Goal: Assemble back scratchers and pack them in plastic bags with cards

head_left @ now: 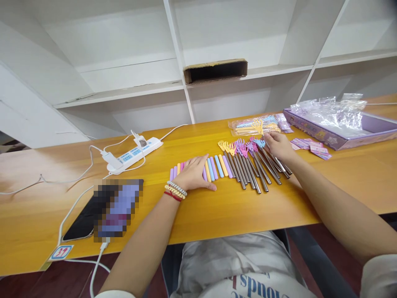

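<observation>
Palm down, my left hand (194, 171) lies over a row of pastel stick handles (220, 166) in purple, yellow, blue and pink. Its fingers are stretched out, the thumb apart, and it hides the middle of the row. To the right, my right hand (278, 145) is closed on a back scratcher with a yellow claw head (257, 126); fingers cover part of its metal rod. Under and beside that hand, several more back scratchers (245, 165) with yellow, purple, pink and blue claw heads lie side by side, their metal rods pointing toward me.
Behind the scratchers lies a clear bag of scratchers (243, 124). Printed cards (319, 150) sit by a purple box (339, 140) holding clear bags. At left are a power strip (133, 155), cables and two phones (83, 217). A cardboard box (217, 70) stands on the white shelf.
</observation>
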Demonstrator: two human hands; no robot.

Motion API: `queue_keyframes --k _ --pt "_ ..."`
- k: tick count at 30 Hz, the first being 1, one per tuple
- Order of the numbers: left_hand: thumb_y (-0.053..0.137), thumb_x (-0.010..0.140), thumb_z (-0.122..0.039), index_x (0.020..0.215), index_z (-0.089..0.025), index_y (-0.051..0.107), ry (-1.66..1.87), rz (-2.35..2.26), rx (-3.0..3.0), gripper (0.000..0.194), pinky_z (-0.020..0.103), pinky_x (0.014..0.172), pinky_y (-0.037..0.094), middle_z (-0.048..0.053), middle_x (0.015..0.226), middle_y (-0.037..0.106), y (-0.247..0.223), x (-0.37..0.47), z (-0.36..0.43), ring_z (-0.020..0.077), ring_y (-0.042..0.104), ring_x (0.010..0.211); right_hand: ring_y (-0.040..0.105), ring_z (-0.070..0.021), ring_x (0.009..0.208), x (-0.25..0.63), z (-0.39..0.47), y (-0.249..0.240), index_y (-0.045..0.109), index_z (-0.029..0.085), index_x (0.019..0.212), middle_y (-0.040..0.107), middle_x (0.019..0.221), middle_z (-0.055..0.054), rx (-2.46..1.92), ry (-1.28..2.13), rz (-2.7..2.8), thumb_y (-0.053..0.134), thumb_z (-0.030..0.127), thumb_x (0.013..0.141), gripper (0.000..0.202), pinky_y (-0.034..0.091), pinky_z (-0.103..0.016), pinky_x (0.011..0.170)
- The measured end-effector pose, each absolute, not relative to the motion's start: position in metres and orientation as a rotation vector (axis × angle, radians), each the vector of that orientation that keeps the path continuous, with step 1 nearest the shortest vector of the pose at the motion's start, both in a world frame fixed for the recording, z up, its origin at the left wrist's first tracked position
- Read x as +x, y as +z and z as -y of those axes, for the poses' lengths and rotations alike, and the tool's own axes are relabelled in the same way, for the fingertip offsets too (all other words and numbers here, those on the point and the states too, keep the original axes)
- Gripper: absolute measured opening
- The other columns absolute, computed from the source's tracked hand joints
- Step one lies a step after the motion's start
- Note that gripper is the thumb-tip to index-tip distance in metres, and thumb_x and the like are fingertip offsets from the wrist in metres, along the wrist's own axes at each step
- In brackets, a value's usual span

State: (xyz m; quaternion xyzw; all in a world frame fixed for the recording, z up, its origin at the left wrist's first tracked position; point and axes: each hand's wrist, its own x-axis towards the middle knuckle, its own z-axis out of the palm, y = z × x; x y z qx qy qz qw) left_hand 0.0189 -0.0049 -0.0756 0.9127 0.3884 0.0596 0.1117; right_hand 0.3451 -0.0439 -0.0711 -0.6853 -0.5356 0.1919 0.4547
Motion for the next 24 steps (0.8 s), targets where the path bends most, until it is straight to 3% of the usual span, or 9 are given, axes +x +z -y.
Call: queue_keyframes --k 11,20,24 --pt "0.07 0.044 -0.07 0.146 -0.018 0.01 0.201 -1.159 2.618 0.13 0.047 0.105 0.023 0.018 0.147 0.027 -0.074 0.021 0.007 0.0392 0.026 0.132 0.041 -0.0116 0.047 0.339 0.048 -0.07 0.05 0.019 0.073 0.046 0.051 0.002 -1.69 0.437 1.429 0.04 0.046 0.086 0.032 0.033 -0.025 0.05" --pt "0.075 0.049 -0.056 0.145 -0.021 0.016 0.409 -1.1 2.647 0.118 0.048 0.105 0.026 0.014 0.137 0.038 -0.065 0.023 0.013 0.0363 0.032 0.127 0.038 -0.011 0.044 0.334 0.049 -0.069 0.046 0.02 0.069 0.043 0.048 0.004 -1.635 0.515 1.387 0.042 0.047 0.086 0.031 0.031 -0.025 0.048" --pt "0.072 0.058 -0.039 0.143 -0.021 0.019 0.605 -0.989 2.458 0.102 0.041 0.097 0.042 0.012 0.141 0.031 -0.061 0.025 0.018 0.0288 0.044 0.117 0.032 -0.0096 0.039 0.33 0.05 -0.064 0.045 0.022 0.069 0.038 0.044 0.005 -1.487 0.606 1.263 0.048 0.05 0.083 0.032 0.025 -0.025 0.042"
